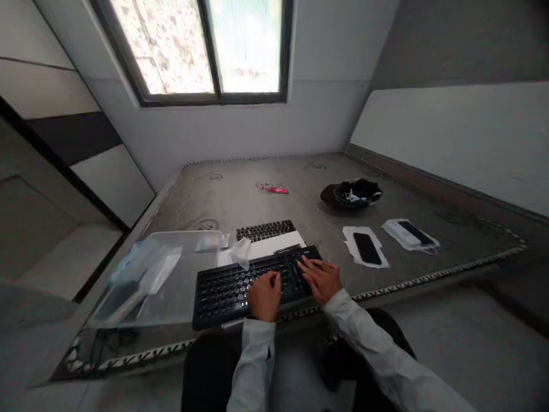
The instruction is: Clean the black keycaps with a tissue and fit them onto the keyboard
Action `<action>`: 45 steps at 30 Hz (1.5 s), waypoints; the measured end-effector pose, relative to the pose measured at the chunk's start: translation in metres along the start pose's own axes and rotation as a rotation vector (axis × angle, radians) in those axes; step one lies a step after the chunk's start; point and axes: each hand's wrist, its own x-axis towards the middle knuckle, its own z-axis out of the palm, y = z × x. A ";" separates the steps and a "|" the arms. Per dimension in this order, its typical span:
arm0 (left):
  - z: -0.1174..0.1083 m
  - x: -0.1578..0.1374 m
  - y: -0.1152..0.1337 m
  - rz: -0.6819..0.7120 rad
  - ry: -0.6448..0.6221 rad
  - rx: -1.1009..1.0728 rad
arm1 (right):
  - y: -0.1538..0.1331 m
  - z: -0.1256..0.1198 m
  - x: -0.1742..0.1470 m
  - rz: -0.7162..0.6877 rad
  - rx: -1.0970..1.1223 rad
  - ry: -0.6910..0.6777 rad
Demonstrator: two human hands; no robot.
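A black keyboard lies slanted across the mattress's near edge in front of me. My left hand rests over its lower middle, closed with the fingers curled in; whatever they might pinch is hidden. On the keyboard's right end lies my right hand, fingers stretched out and touching the keys there. A crumpled white tissue sits against the keyboard's back edge. Behind it is a white sheet or panel, and beyond that a set of dark keys in rows.
To the left stands a translucent plastic bin with bags and packets inside. Two dark phones lie on white wrapping at the right. Farther back are a black cap holding small white items and a red packet.
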 end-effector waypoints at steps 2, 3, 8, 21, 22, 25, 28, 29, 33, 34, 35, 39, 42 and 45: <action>0.003 0.000 0.002 -0.003 -0.003 0.011 | -0.004 0.007 -0.003 -0.031 -0.023 -0.034; 0.004 0.000 0.003 -0.006 -0.004 0.016 | -0.005 0.009 -0.004 -0.036 -0.024 -0.038; 0.007 0.001 0.008 -0.027 -0.001 0.044 | 0.001 0.004 0.001 0.041 0.076 0.052; 0.028 0.004 0.022 -0.104 0.053 0.359 | 0.148 0.063 0.000 0.890 0.363 0.059; 0.031 0.005 0.022 -0.101 0.066 0.378 | 0.150 0.071 0.000 0.889 0.361 0.025; 0.039 0.006 0.020 -0.080 0.123 0.451 | 0.151 0.090 0.010 0.799 0.350 -0.029; 0.043 0.007 0.017 -0.087 0.122 0.501 | 0.153 0.100 0.030 0.706 0.330 -0.059; 0.044 0.008 0.015 -0.102 0.111 0.508 | 0.154 0.104 0.038 0.681 0.317 -0.070; 0.047 0.011 0.007 -0.113 0.104 0.526 | 0.163 0.121 0.063 0.612 0.232 -0.103; 0.048 0.012 0.007 -0.095 0.120 0.536 | 0.165 0.125 0.068 0.612 0.215 -0.110; 0.049 0.012 0.007 -0.074 0.144 0.549 | 0.165 0.130 0.072 0.621 0.203 -0.117; 0.051 0.015 0.015 -0.011 0.237 0.586 | 0.161 0.144 0.084 0.653 0.178 -0.148; 0.052 0.016 0.019 0.001 0.251 0.592 | 0.155 0.148 0.089 0.656 0.172 -0.183; 0.051 0.016 0.018 0.002 0.256 0.583 | 0.150 0.147 0.091 0.642 0.158 -0.210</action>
